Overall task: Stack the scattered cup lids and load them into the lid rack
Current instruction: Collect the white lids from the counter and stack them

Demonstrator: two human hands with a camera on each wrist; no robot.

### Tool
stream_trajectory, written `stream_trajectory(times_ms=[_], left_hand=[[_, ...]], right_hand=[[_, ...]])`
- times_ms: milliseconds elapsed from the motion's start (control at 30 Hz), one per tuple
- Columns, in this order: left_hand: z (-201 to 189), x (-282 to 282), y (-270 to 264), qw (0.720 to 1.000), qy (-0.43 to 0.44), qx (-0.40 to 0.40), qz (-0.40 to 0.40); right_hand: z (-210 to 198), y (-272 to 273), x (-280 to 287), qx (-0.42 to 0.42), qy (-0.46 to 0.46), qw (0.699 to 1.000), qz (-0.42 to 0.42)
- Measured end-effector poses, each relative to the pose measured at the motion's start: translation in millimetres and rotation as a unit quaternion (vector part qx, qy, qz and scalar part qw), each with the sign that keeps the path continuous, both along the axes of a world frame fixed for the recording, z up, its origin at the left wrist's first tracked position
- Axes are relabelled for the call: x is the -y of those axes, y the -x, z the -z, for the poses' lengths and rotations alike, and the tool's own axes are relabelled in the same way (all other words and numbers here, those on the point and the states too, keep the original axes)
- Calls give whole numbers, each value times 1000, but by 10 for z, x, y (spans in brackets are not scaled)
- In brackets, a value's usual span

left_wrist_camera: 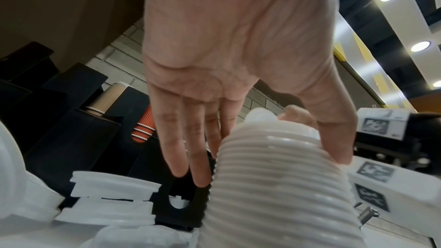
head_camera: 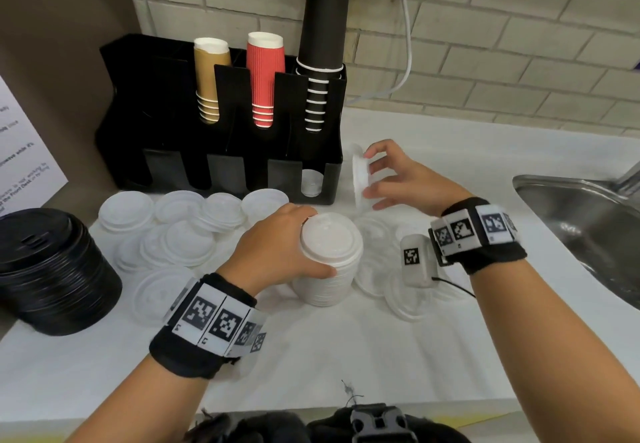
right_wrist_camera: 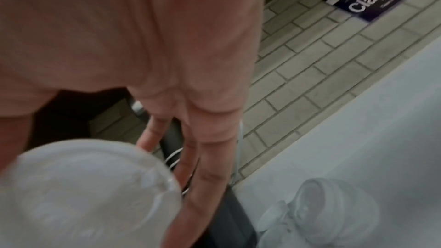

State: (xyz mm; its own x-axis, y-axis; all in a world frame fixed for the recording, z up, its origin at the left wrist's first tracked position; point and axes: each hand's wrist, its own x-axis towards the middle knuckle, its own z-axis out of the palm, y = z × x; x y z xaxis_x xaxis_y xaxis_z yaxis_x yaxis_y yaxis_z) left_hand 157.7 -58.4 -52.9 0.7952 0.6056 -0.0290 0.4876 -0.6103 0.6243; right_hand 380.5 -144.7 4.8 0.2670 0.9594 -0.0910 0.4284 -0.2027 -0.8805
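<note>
A tall stack of white lids (head_camera: 329, 262) stands on the white counter at the centre. My left hand (head_camera: 277, 248) grips it from the left, thumb and fingers round its upper part; the ribbed stack (left_wrist_camera: 274, 186) fills the left wrist view. My right hand (head_camera: 391, 176) pinches a single white lid (head_camera: 360, 176) held on edge, just right of the black rack (head_camera: 221, 138). The same lid (right_wrist_camera: 88, 193) shows close up in the right wrist view. Several loose white lids (head_camera: 194, 231) lie scattered in front of the rack and a few more (head_camera: 377, 259) lie right of the stack.
The rack holds brown (head_camera: 209, 79), red (head_camera: 265, 75) and black (head_camera: 323, 44) cup stacks, with a few lids in its rightmost lower slot (head_camera: 311, 183). A stack of black lids (head_camera: 52, 269) stands at the left. A steel sink (head_camera: 581, 224) lies at the right.
</note>
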Motion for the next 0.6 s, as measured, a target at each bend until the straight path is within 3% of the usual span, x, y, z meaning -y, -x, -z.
stream_trajectory(times_ms=[167, 333, 600], left_hand=[[-6, 9, 22, 1000, 6, 22, -1], [18, -13, 23, 999, 25, 37, -6], [-4, 6, 20, 999, 34, 36, -11]], right_hand=[[-47, 291, 119, 123, -26, 986, -106], [50, 414, 95, 242, -4, 962, -124], [164, 537, 18, 272, 6, 953, -134]])
